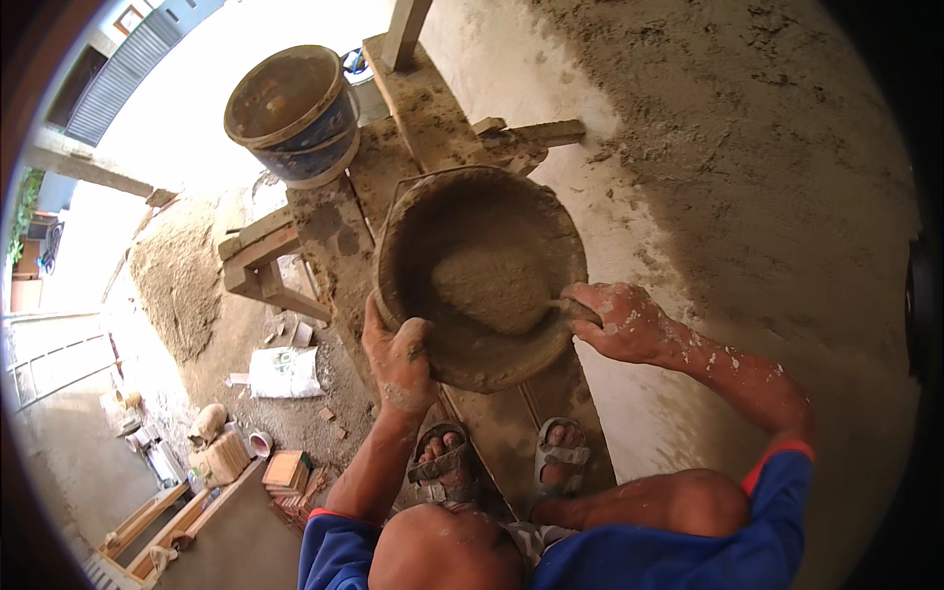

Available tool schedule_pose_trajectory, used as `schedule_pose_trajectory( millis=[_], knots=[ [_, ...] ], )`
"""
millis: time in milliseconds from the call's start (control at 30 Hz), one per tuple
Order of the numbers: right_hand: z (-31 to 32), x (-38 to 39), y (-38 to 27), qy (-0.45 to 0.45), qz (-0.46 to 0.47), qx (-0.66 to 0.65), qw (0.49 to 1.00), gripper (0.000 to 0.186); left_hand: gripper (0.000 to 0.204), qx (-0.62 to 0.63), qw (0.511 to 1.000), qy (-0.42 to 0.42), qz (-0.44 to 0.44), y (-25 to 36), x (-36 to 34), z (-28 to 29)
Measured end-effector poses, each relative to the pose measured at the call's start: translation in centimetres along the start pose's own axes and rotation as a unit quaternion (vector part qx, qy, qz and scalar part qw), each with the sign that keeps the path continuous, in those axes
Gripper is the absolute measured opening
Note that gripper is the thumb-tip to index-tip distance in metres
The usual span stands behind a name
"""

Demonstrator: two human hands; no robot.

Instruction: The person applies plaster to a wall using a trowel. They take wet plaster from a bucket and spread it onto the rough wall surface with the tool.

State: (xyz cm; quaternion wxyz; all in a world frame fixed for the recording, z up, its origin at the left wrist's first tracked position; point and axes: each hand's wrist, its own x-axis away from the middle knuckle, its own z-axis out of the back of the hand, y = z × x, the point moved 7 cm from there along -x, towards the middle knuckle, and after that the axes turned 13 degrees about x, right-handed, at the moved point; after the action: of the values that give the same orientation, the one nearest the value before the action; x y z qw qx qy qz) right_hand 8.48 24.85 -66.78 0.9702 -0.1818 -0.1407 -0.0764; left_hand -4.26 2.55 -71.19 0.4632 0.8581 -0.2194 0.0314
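A mortar-caked bucket (484,378) sits tilted toward me on the planks, with wet grey mortar (497,285) heaped inside. My left hand (398,359) grips its near left rim, thumb on top and fingers around the outer wall. At the right rim, my right hand (621,320) is closed around the short handle of what looks like a trowel (582,313). The tool's blade is hidden at the edge of the mortar. A thin wire handle runs along the bucket's far left side.
I squat on a plank scaffold (339,221), sandalled feet on the boards. A blue bucket (339,147) stands at the far left. A partly plastered wall (767,187) rises on the right. Below at left are a sand pile (177,275), a white sack (285,372) and stacked tiles (287,472).
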Motion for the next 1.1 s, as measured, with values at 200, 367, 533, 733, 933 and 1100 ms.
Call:
schedule_pose_trajectory(
  millis=[200,367,533,733,933,1100],
  knots=[
    [6.8,0.8,-1.4,0.069,0.014,-0.012,0.997,0.042,0.048,0.075,0.997,0.007,0.024,-1.2,-0.5,0.3],
    [10.9,-0.1,-1.0,0.046,-0.012,-0.064,0.997,0.043,0.05,0.032,0.999,0.021,0.021,-0.7,-0.5,1.6],
    [10.0,-2.1,6.2,-0.003,-0.082,-0.205,0.975,0.036,0.051,0.014,0.999,0.041,0.007,0.2,-0.5,1.7],
    [19.3,1.2,19.8,0.258,-0.355,0.12,0.89,0.033,0.051,0.025,0.998,0.037,0.034,-0.9,-0.5,0.9],
    [17.9,2.8,9.0,0.234,-0.214,-0.017,0.948,0.04,0.05,0.017,0.999,0.035,0.018,-0.1,-0.3,-1.0],
    [9.3,0.5,-1.1,0.076,0.022,0.263,0.962,0.038,0.047,-0.112,0.993,0.026,-0.016,-0.1,0.0,-0.8]
  ],
)
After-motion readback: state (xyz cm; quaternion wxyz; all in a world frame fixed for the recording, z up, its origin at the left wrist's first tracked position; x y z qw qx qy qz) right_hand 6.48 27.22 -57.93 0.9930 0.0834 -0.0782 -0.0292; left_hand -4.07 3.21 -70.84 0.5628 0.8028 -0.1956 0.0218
